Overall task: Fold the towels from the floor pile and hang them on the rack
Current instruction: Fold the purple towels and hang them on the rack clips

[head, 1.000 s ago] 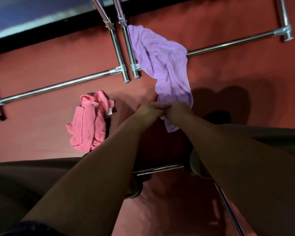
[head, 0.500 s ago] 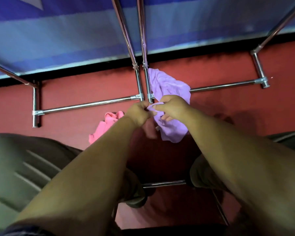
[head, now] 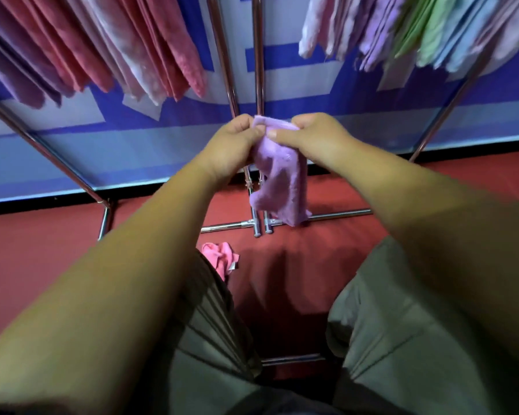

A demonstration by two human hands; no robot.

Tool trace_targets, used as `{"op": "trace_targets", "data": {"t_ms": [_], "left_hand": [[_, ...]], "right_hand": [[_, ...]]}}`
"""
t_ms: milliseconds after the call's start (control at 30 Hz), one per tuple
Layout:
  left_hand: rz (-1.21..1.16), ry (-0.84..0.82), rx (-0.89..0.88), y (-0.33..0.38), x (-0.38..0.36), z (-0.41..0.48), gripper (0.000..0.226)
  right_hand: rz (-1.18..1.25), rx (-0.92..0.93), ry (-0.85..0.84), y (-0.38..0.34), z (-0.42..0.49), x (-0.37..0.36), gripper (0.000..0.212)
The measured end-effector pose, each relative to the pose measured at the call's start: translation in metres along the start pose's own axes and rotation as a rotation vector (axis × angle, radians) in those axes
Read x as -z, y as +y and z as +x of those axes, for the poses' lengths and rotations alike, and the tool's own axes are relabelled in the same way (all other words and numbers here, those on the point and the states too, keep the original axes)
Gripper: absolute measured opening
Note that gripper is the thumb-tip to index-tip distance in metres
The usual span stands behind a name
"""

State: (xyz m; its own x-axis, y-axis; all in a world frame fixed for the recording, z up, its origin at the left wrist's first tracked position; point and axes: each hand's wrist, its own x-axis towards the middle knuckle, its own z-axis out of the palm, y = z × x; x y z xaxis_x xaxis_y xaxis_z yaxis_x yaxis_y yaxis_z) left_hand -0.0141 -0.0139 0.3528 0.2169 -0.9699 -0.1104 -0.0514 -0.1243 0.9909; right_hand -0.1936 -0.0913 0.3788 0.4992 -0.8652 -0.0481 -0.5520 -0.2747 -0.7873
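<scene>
Now purple towel [head: 282,181] off floor [head: 42,265], raised before rack [head: 258,70]; I see left hand [head: 234,145] and right hand [head: 309,136] both pinching top edge, rest dangling. Folding can begin; pink towel [head: 219,259] waits on floor.

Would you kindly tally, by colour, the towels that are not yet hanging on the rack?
Purple: 1, the purple towel, pinched by the left hand and the right hand.
Pink: 1, the pink towel, crumpled on the floor.
Total: 2.
</scene>
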Motion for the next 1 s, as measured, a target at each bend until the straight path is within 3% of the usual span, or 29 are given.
{"op": "trace_targets", "data": {"t_ms": [167,300,400,500,633,733,800,900,1000], "left_hand": [[0.136,0.096,-0.122,0.013,-0.001,-0.03,0.027],[0.13,0.1,-0.12,-0.003,-0.007,-0.045,0.02],[0.147,0.132,-0.095,-0.002,-0.008,-0.045,0.03],[0.261,0.168,-0.04,-0.005,-0.002,-0.043,0.045],[0.393,0.149,-0.018,-0.008,0.003,-0.04,0.044],[0.554,0.105,-0.01,-0.01,0.012,-0.037,0.043],[0.704,0.087,0.05,-0.013,0.02,-0.034,0.04],[0.992,0.109,0.15,-0.019,0.035,-0.03,0.037],[1.049,0.139,0.166,-0.024,0.043,-0.028,0.035]], "right_hand": [[0.191,0.014,0.015,0.006,-0.029,-0.009,0.038],[0.302,-0.074,-0.142,0.01,-0.039,-0.023,0.033],[0.427,-0.059,-0.201,0.006,-0.042,-0.027,0.02],[0.414,-0.036,-0.084,0.006,-0.039,-0.025,0.009],[0.389,-0.124,0.259,0.019,-0.015,-0.017,0.018],[0.518,-0.224,0.46,0.043,0.002,-0.005,0.016],[0.643,-0.295,0.547,0.057,0.01,0.001,0.007],[0.793,-0.443,0.648,0.075,0.02,0.008,0.014],[0.745,-0.512,0.66,0.101,0.039,0.008,0.018]]}}
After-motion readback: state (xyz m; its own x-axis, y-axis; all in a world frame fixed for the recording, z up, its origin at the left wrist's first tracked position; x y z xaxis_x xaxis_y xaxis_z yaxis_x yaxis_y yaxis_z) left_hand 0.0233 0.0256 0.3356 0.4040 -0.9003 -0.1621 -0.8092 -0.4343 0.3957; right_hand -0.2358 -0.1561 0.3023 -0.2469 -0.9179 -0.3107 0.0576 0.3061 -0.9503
